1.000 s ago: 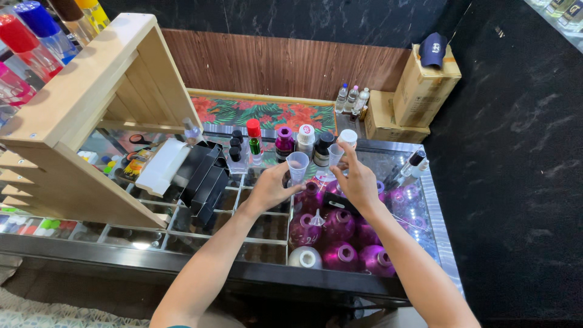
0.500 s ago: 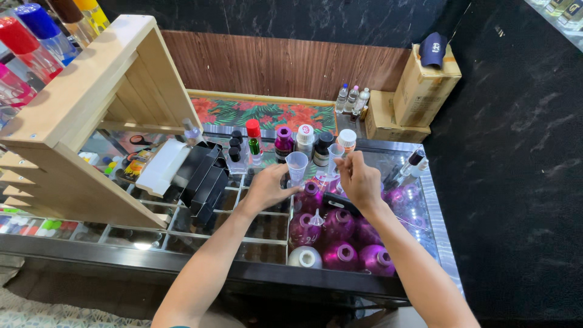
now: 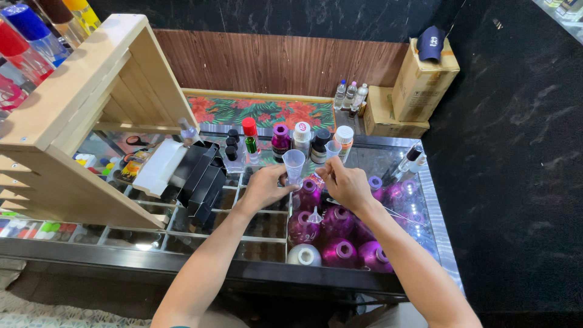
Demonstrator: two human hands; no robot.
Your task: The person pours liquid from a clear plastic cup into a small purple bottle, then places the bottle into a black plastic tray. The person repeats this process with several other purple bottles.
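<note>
Since a moment ago both hands have come closer together, and the right one has dropped from the white-capped bottle (image 3: 344, 137) toward the cup. My left hand (image 3: 262, 186) pinches a clear plastic cup (image 3: 294, 165) by its side, upright above the purple bottles (image 3: 337, 222). My right hand (image 3: 346, 182) is closed around something small just beside the cup; I cannot tell what. A small funnel (image 3: 314, 216) sits in one purple bottle below. With so light a pinch, a nudge from my right hand could tip the cup and spill it over the glass counter (image 3: 434, 225).
</note>
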